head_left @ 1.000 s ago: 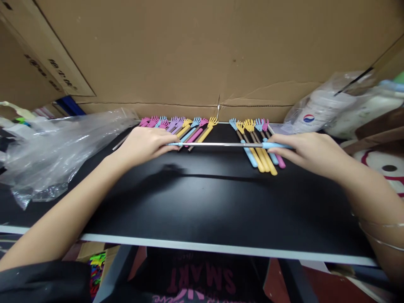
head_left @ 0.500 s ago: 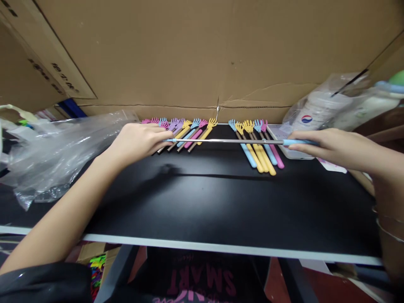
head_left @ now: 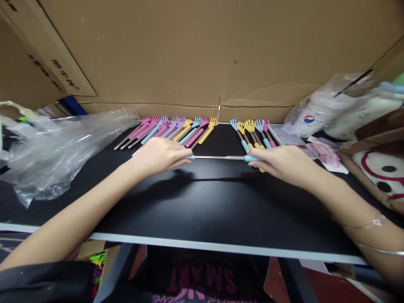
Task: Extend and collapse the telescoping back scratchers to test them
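Note:
A telescopic back scratcher (head_left: 217, 157) with a metal rod and light blue ends is held level above the black table (head_left: 202, 214). My left hand (head_left: 160, 155) is closed round one blue end, which it mostly covers. The blue grip at the other end is inside my right hand (head_left: 277, 162), also closed. Behind my left hand lies a row of pink, blue, purple and yellow back scratchers (head_left: 173, 128). Beyond my right hand is a smaller group of blue, yellow and pink back scratchers (head_left: 251, 130), its handles partly hidden by that hand.
A clear plastic bag (head_left: 66, 147) lies at the left. On the right are a bagged white cup (head_left: 322, 113), a shallow clear tray (head_left: 293, 141) and a brown plush item (head_left: 378, 168). Cardboard (head_left: 189, 54) walls the back. An open box of colourful pieces (head_left: 99, 263) sits below the table edge.
The held back scratcher has become shorter as my hands came closer together. My right hand moved well to the left; my left hand shifted slightly right and nearer.

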`<state>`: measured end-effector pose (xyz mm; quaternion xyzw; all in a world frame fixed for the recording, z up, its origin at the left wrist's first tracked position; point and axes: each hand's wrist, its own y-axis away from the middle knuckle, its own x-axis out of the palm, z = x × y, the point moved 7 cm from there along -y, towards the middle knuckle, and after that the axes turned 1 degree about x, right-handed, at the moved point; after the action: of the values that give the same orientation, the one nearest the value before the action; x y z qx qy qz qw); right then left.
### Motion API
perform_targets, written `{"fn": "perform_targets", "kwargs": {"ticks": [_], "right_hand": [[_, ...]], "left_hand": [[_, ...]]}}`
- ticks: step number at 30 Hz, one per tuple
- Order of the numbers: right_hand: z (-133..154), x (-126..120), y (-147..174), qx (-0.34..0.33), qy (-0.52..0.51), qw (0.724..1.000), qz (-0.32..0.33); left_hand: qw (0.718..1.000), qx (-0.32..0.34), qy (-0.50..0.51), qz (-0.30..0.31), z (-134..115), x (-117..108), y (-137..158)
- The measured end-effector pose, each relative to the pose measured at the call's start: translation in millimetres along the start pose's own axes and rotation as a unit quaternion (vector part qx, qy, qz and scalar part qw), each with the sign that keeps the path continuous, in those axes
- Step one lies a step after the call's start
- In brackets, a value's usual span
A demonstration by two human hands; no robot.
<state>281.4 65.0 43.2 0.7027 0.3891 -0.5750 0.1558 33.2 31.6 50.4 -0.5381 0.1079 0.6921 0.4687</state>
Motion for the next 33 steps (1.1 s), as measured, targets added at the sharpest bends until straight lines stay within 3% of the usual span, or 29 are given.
{"fn": "perform_targets", "kwargs": {"ticks": [7,13,23,33], "right_hand": [[27,-3,-3,-0.006,0.001,0.998,-0.07],[54,-3,-7,-0.037,-0.034,0.996,-0.067],[48,-10,-6,0.0,-0.05,0.996,-0.079],[44,-7,-5,0.013,-0.046,0.994,-0.102]], "left_hand": [[0.999,0.008,0.014,-0.044,-20,1,-7],[0.997,0.038,0.032,-0.05,-41,-3,-15],[0.997,-0.026,0.071,-0.017,-35,3,-15],[0.996,-0.067,0.054,-0.036,-29,2,-14]]}}
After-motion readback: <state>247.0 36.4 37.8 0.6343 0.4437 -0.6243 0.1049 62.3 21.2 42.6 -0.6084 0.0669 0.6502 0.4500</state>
